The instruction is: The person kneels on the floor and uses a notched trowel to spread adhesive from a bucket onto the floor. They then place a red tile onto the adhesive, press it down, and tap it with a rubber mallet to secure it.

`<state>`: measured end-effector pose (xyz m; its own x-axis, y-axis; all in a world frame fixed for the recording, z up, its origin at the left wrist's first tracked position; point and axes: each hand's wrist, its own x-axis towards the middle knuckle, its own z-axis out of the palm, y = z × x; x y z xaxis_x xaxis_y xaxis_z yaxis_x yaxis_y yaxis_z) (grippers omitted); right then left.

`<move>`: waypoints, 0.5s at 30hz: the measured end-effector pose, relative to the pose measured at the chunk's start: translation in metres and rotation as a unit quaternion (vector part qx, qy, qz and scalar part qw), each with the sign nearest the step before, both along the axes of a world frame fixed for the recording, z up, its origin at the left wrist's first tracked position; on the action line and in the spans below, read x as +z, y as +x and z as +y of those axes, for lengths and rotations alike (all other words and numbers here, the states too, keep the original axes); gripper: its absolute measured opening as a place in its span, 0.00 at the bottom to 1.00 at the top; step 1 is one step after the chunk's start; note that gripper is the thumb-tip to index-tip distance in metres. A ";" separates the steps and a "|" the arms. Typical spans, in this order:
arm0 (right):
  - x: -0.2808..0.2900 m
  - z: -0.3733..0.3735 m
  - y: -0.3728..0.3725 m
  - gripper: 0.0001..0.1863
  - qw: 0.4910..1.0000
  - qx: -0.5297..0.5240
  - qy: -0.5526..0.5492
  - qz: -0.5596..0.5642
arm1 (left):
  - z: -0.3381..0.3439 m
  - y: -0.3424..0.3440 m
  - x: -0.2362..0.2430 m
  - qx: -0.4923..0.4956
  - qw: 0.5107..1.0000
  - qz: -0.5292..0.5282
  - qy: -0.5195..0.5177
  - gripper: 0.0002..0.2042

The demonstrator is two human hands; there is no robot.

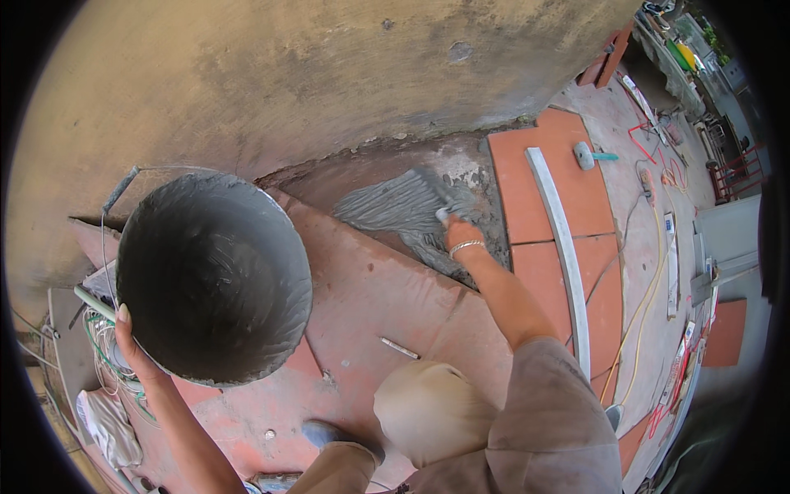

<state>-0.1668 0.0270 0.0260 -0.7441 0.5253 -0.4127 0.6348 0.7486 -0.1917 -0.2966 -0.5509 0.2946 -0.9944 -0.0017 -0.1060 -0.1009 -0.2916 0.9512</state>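
My left hand (137,350) grips the near left rim of a large bucket (301,247), which is tipped so its inside faces me. Grey mortar coats the bucket's inner wall. A wire handle with a grip (122,189) stands out past its far left side. In my right hand (463,237) is the pale handle of a trowel (443,198), its blade on the wet grey mortar (383,203) by the wall. Combed ridges run through the mortar left of the trowel. A bracelet circles my right wrist.
Laid terracotta tiles (555,185) on the right carry a long metal straightedge (559,247) and a rubber mallet (586,156). A stained wall (329,74) rises ahead. A marker (399,347) lies near my knee; cables (650,288) cross the right floor, and coiled hoses (111,354) lie left.
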 end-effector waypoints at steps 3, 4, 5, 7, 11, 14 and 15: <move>0.002 0.039 0.000 0.18 0.996 -0.078 0.031 0.009 | -0.001 0.000 -0.001 -0.003 1.000 -0.001 0.010 0.24; 0.001 0.050 -0.001 0.18 0.994 -0.107 0.030 0.018 | -0.001 0.000 -0.001 0.020 1.000 -0.005 -0.005 0.24; 0.000 0.060 -0.004 0.18 0.990 -0.137 0.029 0.032 | -0.001 0.000 -0.001 0.016 1.000 -0.006 -0.005 0.24; -0.003 0.070 -0.006 0.18 0.983 -0.177 0.036 0.027 | -0.002 -0.001 -0.002 0.014 1.000 -0.004 -0.010 0.25; -0.009 0.046 0.026 0.17 0.991 -0.117 0.030 0.059 | -0.003 -0.002 -0.003 0.033 0.999 -0.001 -0.021 0.24; -0.011 0.000 0.082 0.15 0.999 -0.004 0.028 0.037 | -0.003 -0.003 -0.004 0.027 0.999 -0.002 -0.016 0.24; -0.010 -0.005 0.093 0.13 0.999 -0.001 0.034 0.027 | -0.003 -0.003 -0.003 -0.003 1.000 0.006 -0.006 0.24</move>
<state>-0.0739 0.0218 0.0158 -0.7631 0.5519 -0.3364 0.6264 0.7597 -0.1747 -0.2997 -0.5540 0.2913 -0.9955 0.0024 -0.0951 -0.0920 -0.2790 0.9559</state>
